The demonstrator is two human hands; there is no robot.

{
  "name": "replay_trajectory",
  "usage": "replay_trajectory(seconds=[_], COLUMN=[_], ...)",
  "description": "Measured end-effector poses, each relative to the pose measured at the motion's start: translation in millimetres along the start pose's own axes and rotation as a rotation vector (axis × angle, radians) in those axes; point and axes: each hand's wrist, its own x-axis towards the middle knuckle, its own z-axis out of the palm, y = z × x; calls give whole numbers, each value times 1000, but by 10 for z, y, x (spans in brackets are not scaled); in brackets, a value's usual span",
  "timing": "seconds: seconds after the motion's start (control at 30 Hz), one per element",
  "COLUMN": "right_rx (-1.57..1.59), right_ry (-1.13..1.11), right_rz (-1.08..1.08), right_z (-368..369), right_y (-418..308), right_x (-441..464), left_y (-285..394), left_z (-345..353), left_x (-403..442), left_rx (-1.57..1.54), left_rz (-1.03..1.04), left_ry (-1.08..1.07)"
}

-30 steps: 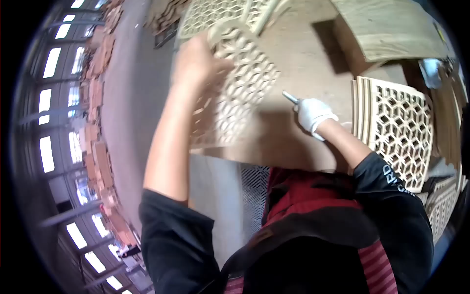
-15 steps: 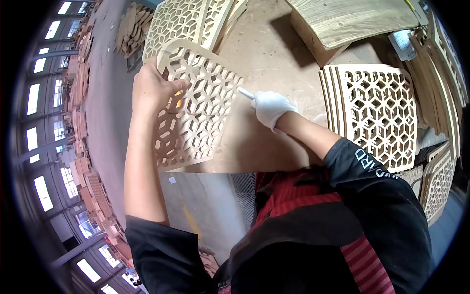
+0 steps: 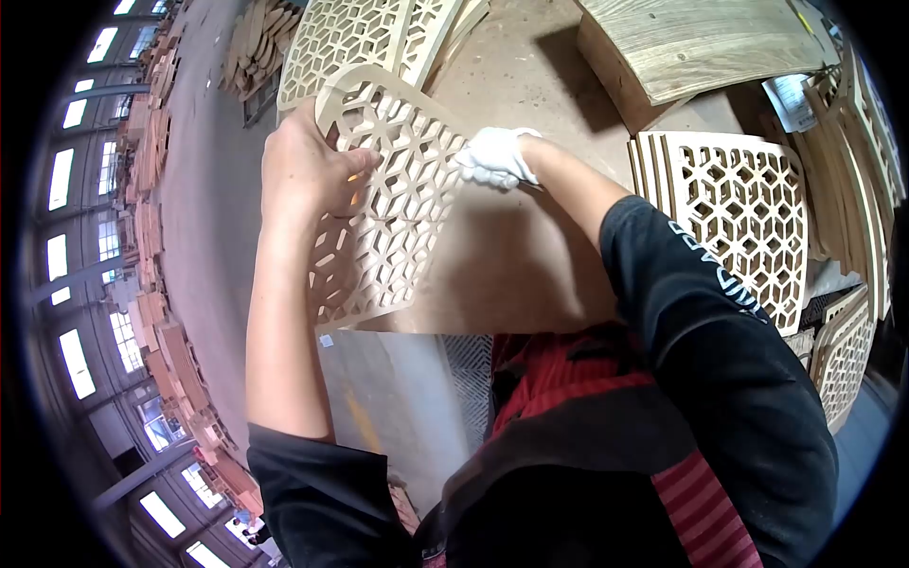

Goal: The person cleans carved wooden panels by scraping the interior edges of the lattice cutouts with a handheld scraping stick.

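Note:
My bare left hand grips the left side of a pale wooden lattice panel, its thumb over the face. The panel is tilted up above the work table, and its cut-outs form a star-like pattern. At the panel's upper right edge is my right hand, in a white glove and closed. The slim pale stick seen in it earlier is hidden now by the glove and the panel's edge.
More lattice panels lie at the table's far left. Another stack of panels stands at the right, below a wooden box-like piece. Curved wooden boards lean at the far right. Wood pieces are piled on the floor beyond.
My right hand has moved left and up to the panel's edge, and its stick has gone out of sight. My left hand keeps its hold with only a slight shift.

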Motion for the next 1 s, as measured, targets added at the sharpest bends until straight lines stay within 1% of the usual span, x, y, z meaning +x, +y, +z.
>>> replay_trajectory(seconds=[0.03, 0.07, 0.1, 0.17, 0.23, 0.3, 0.33, 0.4, 0.43, 0.47, 0.57, 0.63, 0.73, 0.8, 0.83, 0.9, 0.97, 1.0], right_rx=[170, 217, 155, 106, -195, -628, -912, -1073, -1154, -964, -773, -824, -824, -764, -733, -828, -997, -1082], right_ry=[-83, -50, 50, 100, 53, 95, 162, 275, 347, 300, 471, 497, 582, 583, 579, 496, 290, 189], right_rz=[-9, -16, -44, 0, -68, -220, -336, -513, -596, -379, -368, -328, -385, -279, -227, -265, -263, -266], right_z=[-18, 23, 100, 149, 137, 199, 239, 224, 256, 289, 435, 521, 568, 594, 618, 622, 615, 609], right_y=[14, 82, 92, 176, 322, 404, 461, 596, 422, 196, 173, -46, 26, 145, 247, 676, 965, 1019], right_x=[-34, -113, -245, -413, -624, -740, -758, -572, -668, -749, -396, -374, -329, -440, -522, -549, -687, -749], left_y=[22, 17, -1, -14, 20, 15, 17, 5, 2, 37, -62, -18, -26, -26, 15, 43, -17, -158], left_z=[1, 8, 21, 38, 31, 28, 35, 41, 44, 23, 91, 85, 90, 83, 58, 28, 33, 90], left_x=[-12, -5, 1, -16, -27, -33, -26, -26, -36, -52, -23, -32, -54, -66, -89, -102, -42, 39], left_rx=[10, 0, -9, -22, -27, -52, -66, -43, -28, -55, -22, 32, 62, 30, 100, 99, 42, 37], left_rz=[-15, -6, -1, -7, -15, -27, -31, -6, 5, -23, 54, 47, 40, 44, 41, -9, -7, 31], left_ry=[6, 11, 15, 13, 7, 1, -3, 5, 8, -24, 28, 41, 47, 54, 66, 58, -6, 14])
